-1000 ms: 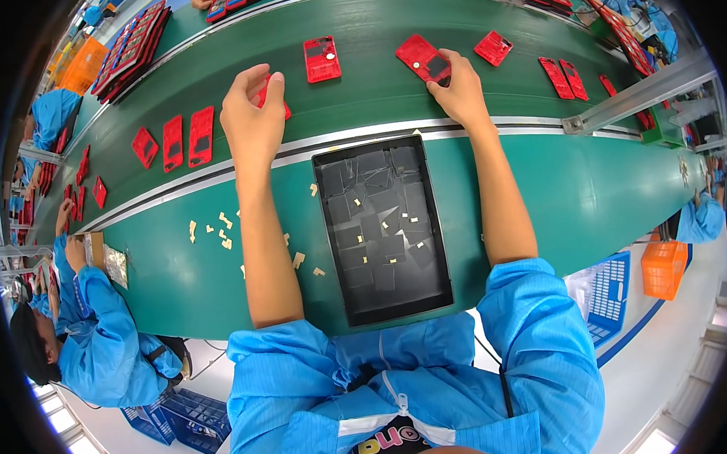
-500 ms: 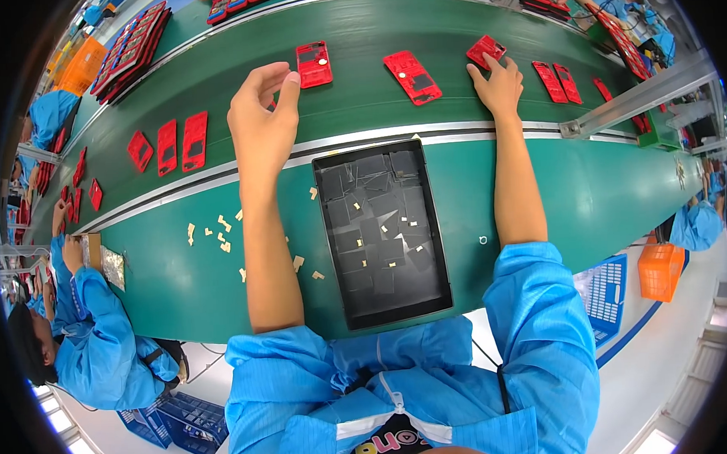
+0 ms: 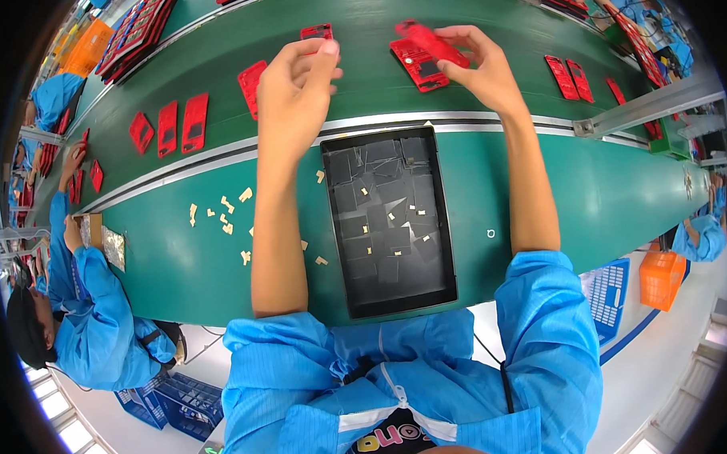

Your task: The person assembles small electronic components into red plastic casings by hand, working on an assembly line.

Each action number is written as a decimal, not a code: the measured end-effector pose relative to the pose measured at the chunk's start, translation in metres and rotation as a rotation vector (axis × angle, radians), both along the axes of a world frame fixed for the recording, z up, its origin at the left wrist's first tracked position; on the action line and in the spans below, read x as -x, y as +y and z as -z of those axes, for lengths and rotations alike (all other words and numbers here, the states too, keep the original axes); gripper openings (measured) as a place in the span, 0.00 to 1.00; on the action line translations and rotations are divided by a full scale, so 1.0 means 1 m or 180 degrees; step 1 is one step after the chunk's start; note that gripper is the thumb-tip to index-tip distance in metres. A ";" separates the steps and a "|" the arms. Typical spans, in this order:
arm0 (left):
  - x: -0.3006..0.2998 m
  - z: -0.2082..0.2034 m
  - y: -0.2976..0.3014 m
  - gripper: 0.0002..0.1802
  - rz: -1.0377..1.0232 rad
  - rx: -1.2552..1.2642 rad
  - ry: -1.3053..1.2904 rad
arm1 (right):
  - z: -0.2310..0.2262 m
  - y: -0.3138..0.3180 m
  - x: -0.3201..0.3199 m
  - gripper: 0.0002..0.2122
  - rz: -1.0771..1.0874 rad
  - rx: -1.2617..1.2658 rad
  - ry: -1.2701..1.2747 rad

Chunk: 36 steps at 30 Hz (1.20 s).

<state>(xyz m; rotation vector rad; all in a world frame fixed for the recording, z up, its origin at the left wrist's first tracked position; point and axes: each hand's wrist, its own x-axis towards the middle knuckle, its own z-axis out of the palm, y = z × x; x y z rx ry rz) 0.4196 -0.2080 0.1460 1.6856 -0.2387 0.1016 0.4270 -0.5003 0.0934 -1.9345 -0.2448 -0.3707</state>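
Observation:
My right hand grips a red plastic casing, blurred by motion. This casing is tilted above another red casing lying on the green conveyor belt. My left hand is over the belt with thumb and fingers pinched together; whatever is between them is too small to make out. Just beyond its fingertips lies a red casing, partly covered by the hand. One more red casing lies against the left side of my left hand, partly hidden.
A black tray with dark thin sheets and small pale pieces stands before me on the green table. Cream-coloured bits are scattered left of it. A metal bar crosses at right. A co-worker sits at left.
My right hand has lifted the red casing and carried it left, over another casing. My left hand has shifted right and slightly up. The view has shifted a little.

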 end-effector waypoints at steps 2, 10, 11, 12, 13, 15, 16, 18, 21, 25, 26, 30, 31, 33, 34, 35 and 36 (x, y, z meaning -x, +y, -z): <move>0.002 -0.008 -0.004 0.35 0.0336 0.0717 0.0706 | -0.039 0.028 0.025 0.23 -0.0820 -0.0193 0.0011; 0.003 -0.021 0.015 0.18 0.0642 0.0963 0.0598 | -0.086 0.074 0.063 0.17 0.0033 0.0160 -0.0962; 0.002 -0.024 0.020 0.20 0.0515 0.1064 0.0497 | -0.084 0.074 0.066 0.13 -0.0095 0.0432 -0.0875; 0.003 -0.027 0.024 0.18 0.0511 0.1160 0.0422 | -0.079 0.076 0.072 0.10 -0.0224 0.0704 -0.0792; 0.004 -0.030 0.026 0.18 0.0473 0.1164 0.0399 | -0.076 0.087 0.082 0.06 -0.0621 0.0949 -0.0530; 0.007 -0.034 0.024 0.17 0.0677 0.1512 0.0439 | -0.048 0.112 0.098 0.06 -0.1010 0.1715 -0.0138; 0.008 -0.037 0.023 0.15 0.0859 0.1577 0.0479 | -0.032 0.122 0.103 0.11 -0.0983 0.2047 -0.0407; 0.011 -0.033 0.022 0.18 0.1061 0.1663 0.0506 | -0.017 0.141 0.108 0.15 -0.1023 0.2491 -0.0411; 0.018 -0.037 0.020 0.19 0.1174 0.1772 0.0522 | -0.002 0.150 0.104 0.14 -0.0923 0.2837 -0.0732; 0.020 -0.042 0.022 0.21 0.1311 0.1912 0.0425 | 0.002 0.147 0.098 0.09 -0.0929 0.3034 -0.1042; 0.021 -0.044 0.023 0.21 0.1309 0.1912 0.0422 | 0.001 0.147 0.097 0.07 -0.0884 0.2930 -0.1145; 0.018 -0.043 0.026 0.23 0.1296 0.1971 0.0423 | -0.021 0.143 0.096 0.06 -0.0441 0.1273 -0.1006; 0.018 -0.041 0.027 0.23 0.1243 0.1934 0.0391 | -0.036 0.139 0.096 0.06 -0.0410 0.0910 -0.0885; 0.019 -0.046 0.022 0.24 0.1329 0.1935 0.0400 | -0.041 0.122 0.089 0.05 -0.0444 -0.0402 -0.0322; 0.020 -0.046 0.023 0.24 0.1196 0.1928 0.0295 | -0.055 0.122 0.094 0.04 -0.0348 -0.1238 0.0279; 0.020 -0.046 0.024 0.24 0.1069 0.1919 0.0193 | -0.070 0.120 0.097 0.04 -0.0291 -0.1330 0.0292; 0.021 -0.045 0.026 0.23 0.0944 0.1934 0.0219 | -0.081 0.117 0.099 0.04 -0.0235 -0.1423 0.0303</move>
